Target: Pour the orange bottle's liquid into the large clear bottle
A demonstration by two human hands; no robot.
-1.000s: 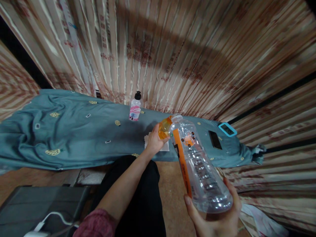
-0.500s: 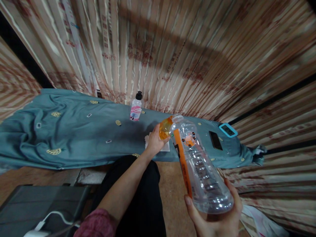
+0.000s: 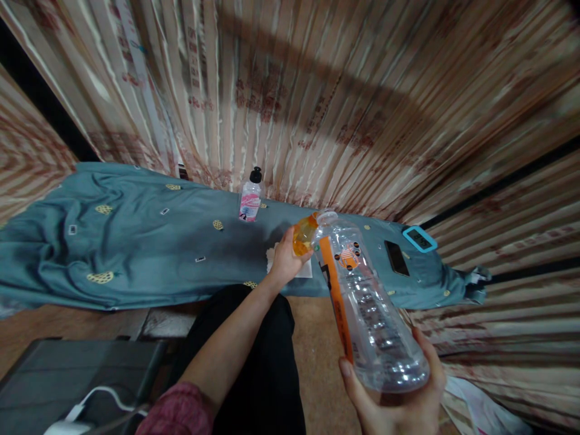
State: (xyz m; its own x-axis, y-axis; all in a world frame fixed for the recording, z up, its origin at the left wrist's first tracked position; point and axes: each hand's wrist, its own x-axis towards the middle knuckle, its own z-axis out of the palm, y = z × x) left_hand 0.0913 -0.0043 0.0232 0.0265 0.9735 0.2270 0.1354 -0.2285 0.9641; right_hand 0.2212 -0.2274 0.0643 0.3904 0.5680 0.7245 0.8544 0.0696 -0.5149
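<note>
My right hand (image 3: 399,393) grips the base of a large clear plastic bottle (image 3: 367,302) with an orange label strip. The bottle is tilted, its uncapped mouth up and to the left. In my left hand (image 3: 287,260) is a small orange see-through cup (image 3: 304,234), held right beside the bottle's mouth; whether they touch I cannot tell. Any liquid in the cup is hard to make out. Under my left hand, partly hidden, a white paper napkin (image 3: 302,270) lies on the green cloth (image 3: 149,254).
A pump-top bottle (image 3: 250,199) with a pink label stands at the cloth's back edge. To the right lie a black phone (image 3: 397,258) and a blue-framed digital clock (image 3: 420,239). Curtains (image 3: 290,90) hang behind. A dark case (image 3: 81,374) with a white cable is at lower left.
</note>
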